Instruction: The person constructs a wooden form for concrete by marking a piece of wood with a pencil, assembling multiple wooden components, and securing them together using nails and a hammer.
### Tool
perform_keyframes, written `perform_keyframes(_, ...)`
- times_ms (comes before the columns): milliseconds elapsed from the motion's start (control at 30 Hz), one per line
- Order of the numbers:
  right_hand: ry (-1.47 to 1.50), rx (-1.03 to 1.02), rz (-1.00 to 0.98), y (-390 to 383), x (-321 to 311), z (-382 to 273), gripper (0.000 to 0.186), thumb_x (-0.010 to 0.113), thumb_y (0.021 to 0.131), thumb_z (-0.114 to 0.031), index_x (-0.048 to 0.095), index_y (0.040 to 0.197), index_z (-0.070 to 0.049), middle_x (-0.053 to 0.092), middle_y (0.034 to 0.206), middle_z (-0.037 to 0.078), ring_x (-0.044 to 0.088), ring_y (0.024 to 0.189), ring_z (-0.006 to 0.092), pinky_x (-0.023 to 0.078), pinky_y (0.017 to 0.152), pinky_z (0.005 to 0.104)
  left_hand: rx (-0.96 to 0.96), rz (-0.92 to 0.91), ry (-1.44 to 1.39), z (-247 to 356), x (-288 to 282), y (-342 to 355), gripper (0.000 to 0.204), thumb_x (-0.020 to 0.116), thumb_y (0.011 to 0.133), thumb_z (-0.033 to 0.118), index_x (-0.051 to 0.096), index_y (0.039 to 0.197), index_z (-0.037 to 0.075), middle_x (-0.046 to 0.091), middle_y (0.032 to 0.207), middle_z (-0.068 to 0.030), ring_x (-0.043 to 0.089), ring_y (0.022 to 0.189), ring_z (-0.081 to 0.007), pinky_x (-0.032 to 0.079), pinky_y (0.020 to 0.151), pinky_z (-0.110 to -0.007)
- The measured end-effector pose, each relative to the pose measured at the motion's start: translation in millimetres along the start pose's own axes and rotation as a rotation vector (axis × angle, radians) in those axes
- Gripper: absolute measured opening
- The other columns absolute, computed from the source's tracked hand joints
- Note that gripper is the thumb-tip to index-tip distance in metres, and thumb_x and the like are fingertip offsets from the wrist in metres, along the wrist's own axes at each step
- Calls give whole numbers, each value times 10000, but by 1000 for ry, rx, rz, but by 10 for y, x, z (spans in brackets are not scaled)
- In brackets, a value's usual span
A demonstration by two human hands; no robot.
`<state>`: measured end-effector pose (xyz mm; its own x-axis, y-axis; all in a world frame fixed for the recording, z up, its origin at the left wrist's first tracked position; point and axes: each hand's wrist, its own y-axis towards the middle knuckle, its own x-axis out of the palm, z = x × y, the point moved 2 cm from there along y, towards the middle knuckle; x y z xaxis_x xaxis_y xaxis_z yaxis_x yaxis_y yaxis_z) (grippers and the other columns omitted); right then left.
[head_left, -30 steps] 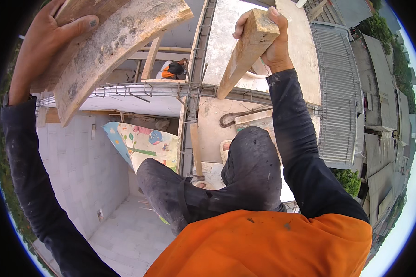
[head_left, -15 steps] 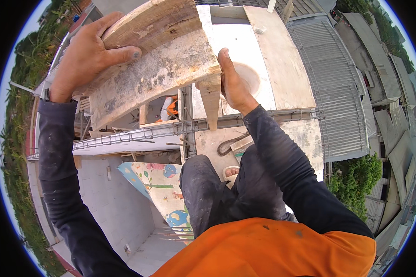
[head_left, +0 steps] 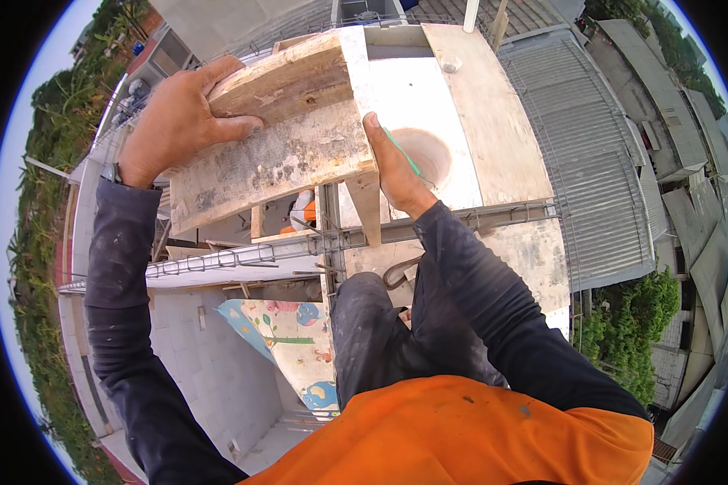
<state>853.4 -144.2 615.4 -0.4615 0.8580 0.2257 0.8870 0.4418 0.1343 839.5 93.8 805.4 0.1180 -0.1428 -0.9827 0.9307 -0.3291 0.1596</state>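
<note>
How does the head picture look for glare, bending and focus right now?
Head view: glare nearly washes out the white panel beyond the right hand; head view: fisheye bending bows the grey roof at right; head view: the left hand and boards look fairly sharp, distant trees softer.

Open-air building site — exposed rebar (head_left: 210,263), bare block wall (head_left: 178,364), plywood sheet (head_left: 489,121).

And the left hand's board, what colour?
The board is pale tan with dark grey blotches; head view.
</note>
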Motion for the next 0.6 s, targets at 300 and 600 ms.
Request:
perform_keyframes(300,-70,-1,152,-67,-20,-71,854,306,1070,-676,552,1404,70,621,1357,174,566,1242,218,389,1106,327,21,35,53,73,30,-3,657,865,783,390,640,1291,37,731,932,-245,715,863,-398,546,809,-461)
perform_keyframes(600,209,-39,160,-255,108,-150,786,338,1089,-619,569,1385,72,622,1360,173,580,1238,203,414,1087,319,86,15,29,154,18,58,610,861,783,354,645,1260,43,727,911,-246,713,850,-406,550,791,-463)
